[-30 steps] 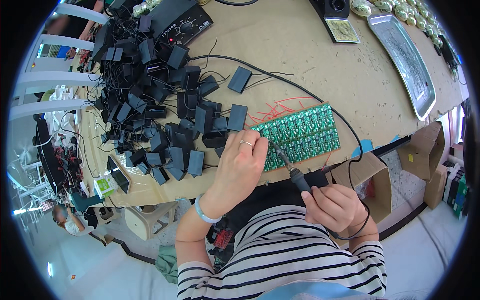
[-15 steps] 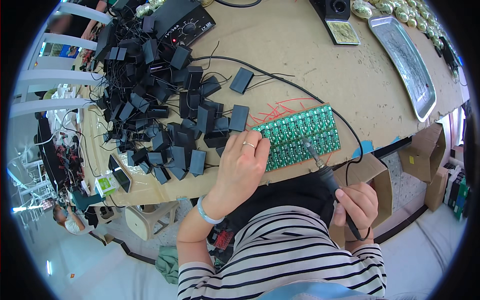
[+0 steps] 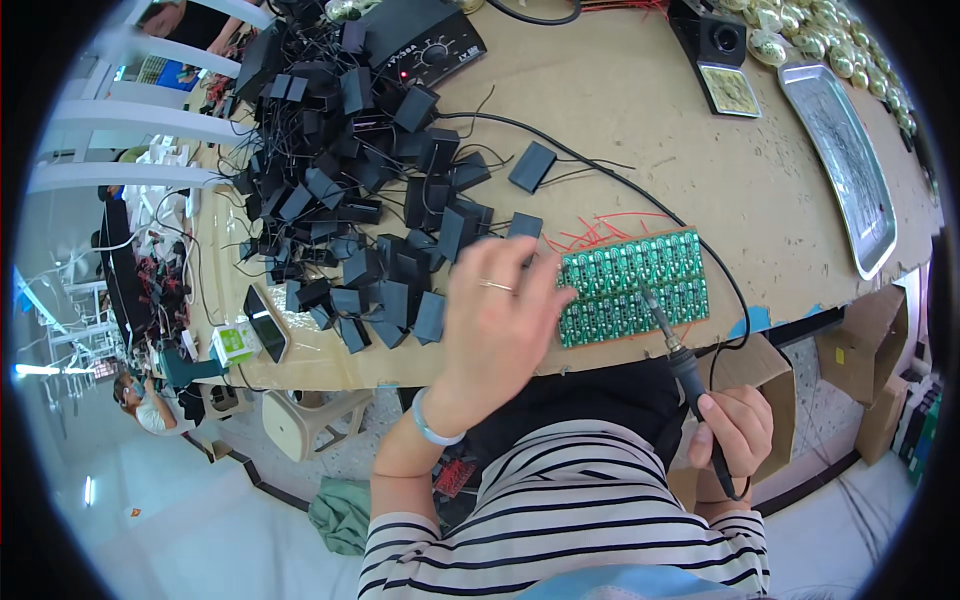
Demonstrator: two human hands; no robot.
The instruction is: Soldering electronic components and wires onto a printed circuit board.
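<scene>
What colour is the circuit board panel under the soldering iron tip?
Green, with rows of small repeated units; the head view shows the circuit board panel clearly.

Matt wooden tabletop [image 3: 640, 130], glossy green circuit board [image 3: 630, 285], shiny metal tray [image 3: 850, 170], matt black plastic boxes [image 3: 370, 230].

Left hand [image 3: 497, 322] spread flat, palm down; right hand [image 3: 738, 428] closed in a fist-like grip.

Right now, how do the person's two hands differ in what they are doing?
The left hand lies open and flat, fingers spread over the left end of the green circuit board; the right hand is closed around the soldering iron. The left hand is over the table; the right hand is off its edge, near the body. Both work on the same board.
</scene>
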